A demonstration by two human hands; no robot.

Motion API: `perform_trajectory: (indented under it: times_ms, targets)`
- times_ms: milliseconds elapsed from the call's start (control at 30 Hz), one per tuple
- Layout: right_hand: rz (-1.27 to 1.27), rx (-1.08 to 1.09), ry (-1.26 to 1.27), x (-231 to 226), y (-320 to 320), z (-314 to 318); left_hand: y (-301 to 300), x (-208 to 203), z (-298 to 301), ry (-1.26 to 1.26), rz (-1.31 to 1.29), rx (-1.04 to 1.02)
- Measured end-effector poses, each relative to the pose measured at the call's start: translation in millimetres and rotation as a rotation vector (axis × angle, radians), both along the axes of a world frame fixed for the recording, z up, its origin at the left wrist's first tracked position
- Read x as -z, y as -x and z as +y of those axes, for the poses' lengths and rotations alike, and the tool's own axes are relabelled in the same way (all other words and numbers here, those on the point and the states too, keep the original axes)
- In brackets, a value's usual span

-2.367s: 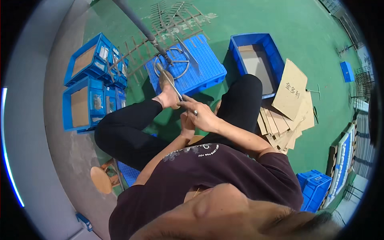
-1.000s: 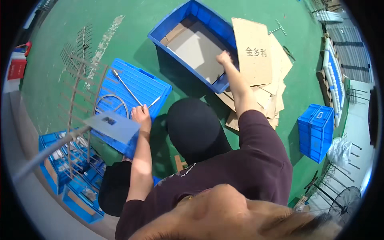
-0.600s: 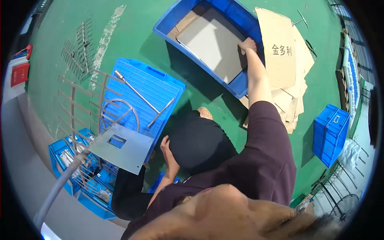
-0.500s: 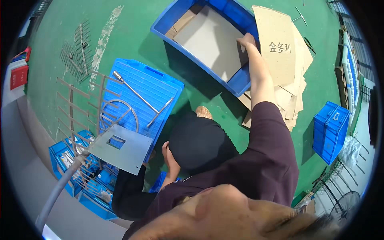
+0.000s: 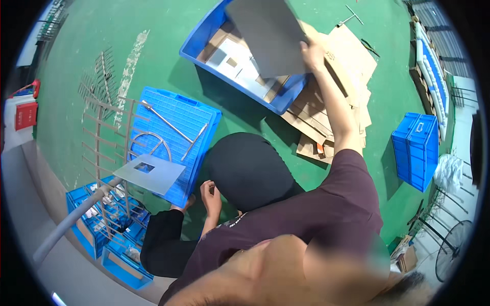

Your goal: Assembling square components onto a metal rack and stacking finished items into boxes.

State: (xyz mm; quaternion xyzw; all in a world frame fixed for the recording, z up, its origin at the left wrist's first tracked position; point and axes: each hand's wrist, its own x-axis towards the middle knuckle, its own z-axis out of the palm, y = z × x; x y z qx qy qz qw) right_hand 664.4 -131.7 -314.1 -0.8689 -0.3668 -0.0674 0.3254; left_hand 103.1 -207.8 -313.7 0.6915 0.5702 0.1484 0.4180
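Observation:
My right hand grips the near right edge of a flat dark grey sheet. The sheet is tilted above a blue bin and hides part of its inside. Beneath it, pale plates lie in the bin, one with a small square cut-out, beside strips of brown cardboard. My left hand hangs by my bent knee, its fingers loosely curled and apart, with nothing visible in them. Left of it, a thin pale plate with a square hole sits on a metal rack.
An upturned blue crate bears a T-handled socket wrench. Flattened cardboard lies right of the bin, with another T-shaped tool beyond. A blue folding crate stands at right; blue trays sit lower left.
My right hand has lifted the sheet out of the bin and tilted it, uncovering the plates below. The lettered cardboard piece beside the bin is now mostly hidden behind sheet and arm.

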Motion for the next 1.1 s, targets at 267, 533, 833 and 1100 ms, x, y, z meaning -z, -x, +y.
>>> perform_trajectory:
  times_ms: [267,533,833,1100]
  targets:
    - [0.615,0.443,-0.353,71.5,-86.9,-200.4,11.7,22.6,-0.4,0.011,0.034,0.099]
    - [0.466,0.652,0.093,80.3,-77.9,-299.3,55.4,72.5,-4.6,0.072,0.058,0.071]
    - [-0.307,1.030,0.433,50.2,16.7,-270.8,49.5,51.0,-4.9,0.052,0.085,0.163]
    - [0.350,-0.334,0.480,46.9,80.8,7.4,28.1,28.7,-5.0,0.337,-0.077,-0.011]
